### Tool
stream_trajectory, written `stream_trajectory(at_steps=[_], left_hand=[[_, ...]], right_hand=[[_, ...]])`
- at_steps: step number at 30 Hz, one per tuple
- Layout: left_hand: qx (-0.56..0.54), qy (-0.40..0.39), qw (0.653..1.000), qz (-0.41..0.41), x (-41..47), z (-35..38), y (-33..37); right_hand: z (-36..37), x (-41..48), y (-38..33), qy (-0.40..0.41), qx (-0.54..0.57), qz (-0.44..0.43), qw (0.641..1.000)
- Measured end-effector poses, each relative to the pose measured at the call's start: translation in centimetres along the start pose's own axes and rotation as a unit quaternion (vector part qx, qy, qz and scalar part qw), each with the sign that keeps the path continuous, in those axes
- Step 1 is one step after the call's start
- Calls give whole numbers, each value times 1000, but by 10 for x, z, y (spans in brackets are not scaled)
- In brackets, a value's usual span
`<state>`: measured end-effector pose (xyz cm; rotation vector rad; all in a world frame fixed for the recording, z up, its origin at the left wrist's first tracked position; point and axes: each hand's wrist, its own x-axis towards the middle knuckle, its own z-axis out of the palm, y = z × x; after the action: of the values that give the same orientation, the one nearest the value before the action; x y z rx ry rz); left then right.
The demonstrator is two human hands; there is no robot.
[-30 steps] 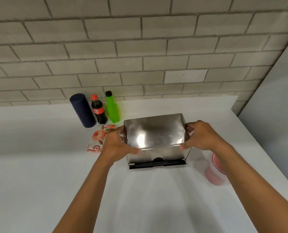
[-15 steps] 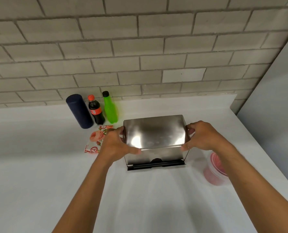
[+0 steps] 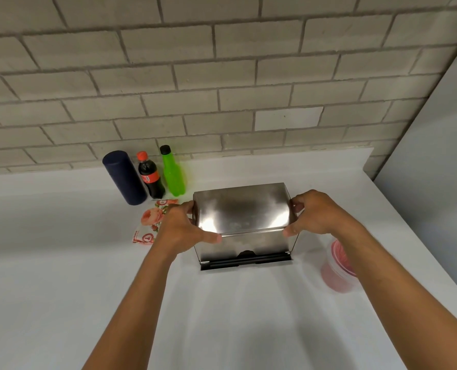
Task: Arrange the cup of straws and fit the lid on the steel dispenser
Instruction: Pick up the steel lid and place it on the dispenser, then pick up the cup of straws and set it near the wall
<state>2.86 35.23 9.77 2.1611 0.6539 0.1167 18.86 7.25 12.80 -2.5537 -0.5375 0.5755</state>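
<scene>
Both hands clasp a shiny steel lid (image 3: 242, 208), the left hand (image 3: 180, 228) and right hand (image 3: 316, 214) each curled around one end, thumbs on the near edge. It sits atop the boxy steel dispenser (image 3: 244, 245) mid-counter. If one end seats first, the lid could bind crooked; smooth metal may slip. Just right, partly behind the right forearm, stands a clear plastic cup of pink straws (image 3: 338, 268). Farther left lie a floral packet (image 3: 155, 220), dark blue cylinder (image 3: 124, 177), cola bottle (image 3: 151, 174) and green bottle (image 3: 172, 173).
</scene>
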Motion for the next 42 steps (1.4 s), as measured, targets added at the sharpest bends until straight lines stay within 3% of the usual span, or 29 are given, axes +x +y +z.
stream_trajectory(at_steps=[8,14,18,22,26,34,38,42], left_hand=[[-6,-5,1000,-10,2,2,-4],[-5,-6,1000,5,-5,4,-4],[76,60,993,62,-28,12,11],[-26,120,971,206,-57,33,35],[-155,15,962,225,-85,74,55],[-243,-197,944,104,-109,172,55],[-285,-245,926,32,-109,204,61],[-328,-237,914,-27,-106,233,71]], right_hand=[[1,0,1,-14,2,12,1000],[5,-13,12,-10,70,27,997],[-4,-41,37,76,134,14,988],[-14,-79,82,149,187,38,970],[-8,-118,126,159,260,68,950],[24,-168,175,117,355,70,925],[39,-159,186,98,400,62,909],[47,-136,197,68,455,42,887]])
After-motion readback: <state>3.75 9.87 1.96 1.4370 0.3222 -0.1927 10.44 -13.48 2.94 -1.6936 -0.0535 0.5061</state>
